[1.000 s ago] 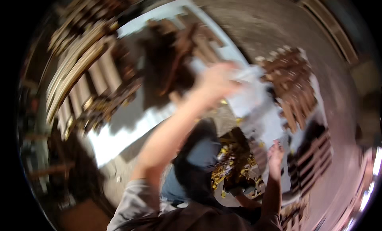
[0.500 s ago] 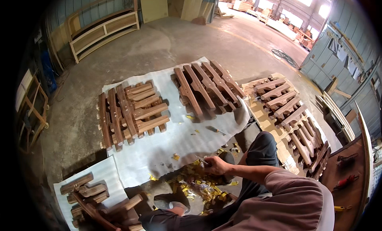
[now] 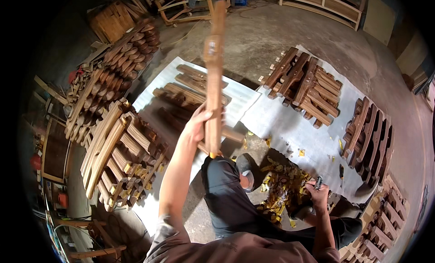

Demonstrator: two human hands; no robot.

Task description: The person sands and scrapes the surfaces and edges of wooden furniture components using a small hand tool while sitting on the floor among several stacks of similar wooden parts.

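My left hand (image 3: pixel 198 122) is closed round the lower part of a long brown wooden piece (image 3: pixel 214 77), shaped like a furniture leg. The piece stands nearly upright in front of me, blurred towards its top, with a yellow bit at its lower end. My right hand (image 3: pixel 317 193), low at the right, is closed round a small grey metal tool (image 3: pixel 319 182) whose exact kind I cannot make out. Next to that hand lies a heap of yellow scraps (image 3: pixel 284 183) on the floor. Behind the raised piece, more wooden pieces (image 3: pixel 181 93) lie on a white sheet (image 3: pixel 247 96).
Stacks of shaped wooden pieces rest on the sheet, one stack (image 3: pixel 308 84) beyond the scraps and another (image 3: pixel 369 138) at the right. A screwdriver (image 3: pixel 341 174) lies near my right hand. To the left stand a crossed pile of wooden pieces (image 3: pixel 115 154) and a wooden frame (image 3: pixel 56 149).
The view has swung to the left. My left hand, barely visible before, now holds the wooden piece upright. My right hand still grips the small tool by the scraps.
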